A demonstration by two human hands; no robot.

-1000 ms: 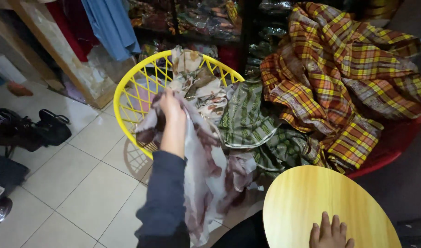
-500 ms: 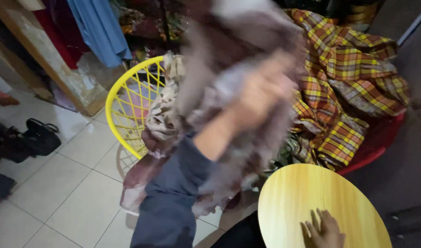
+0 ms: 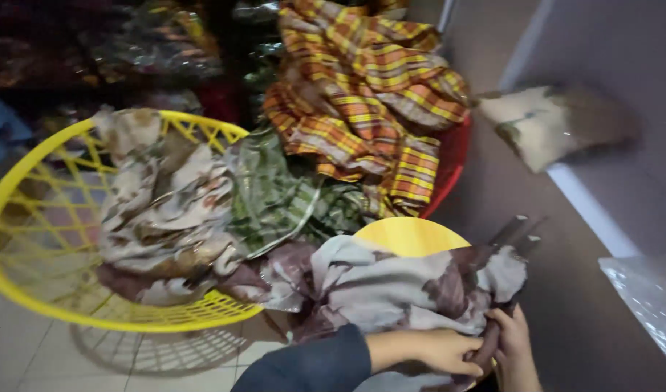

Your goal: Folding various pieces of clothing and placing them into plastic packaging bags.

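Two hands meet low at the near edge of a small round yellow table (image 3: pixel 409 236), both on a crumpled grey-and-maroon patterned cloth (image 3: pixel 398 287) that lies heaped over most of the tabletop. The left hand (image 3: pixel 438 350), coming out of a dark blue sleeve (image 3: pixel 311 366), lies on the cloth's near side with its fingers curled around a fold; the right hand (image 3: pixel 514 345) pinches the cloth's right-hand corner from below, so the fabric bunches between the two (gathered rather than spread flat). One trailing end of the cloth still hangs off the table's left edge toward a yellow plastic laundry basket (image 3: pixel 28 189), which holds more printed fabric (image 3: pixel 166 203) and a green checked piece (image 3: pixel 271 196) draped over its rim. Behind, an orange plaid cloth (image 3: pixel 369 101) is piled high on a red tub (image 3: pixel 449 163).
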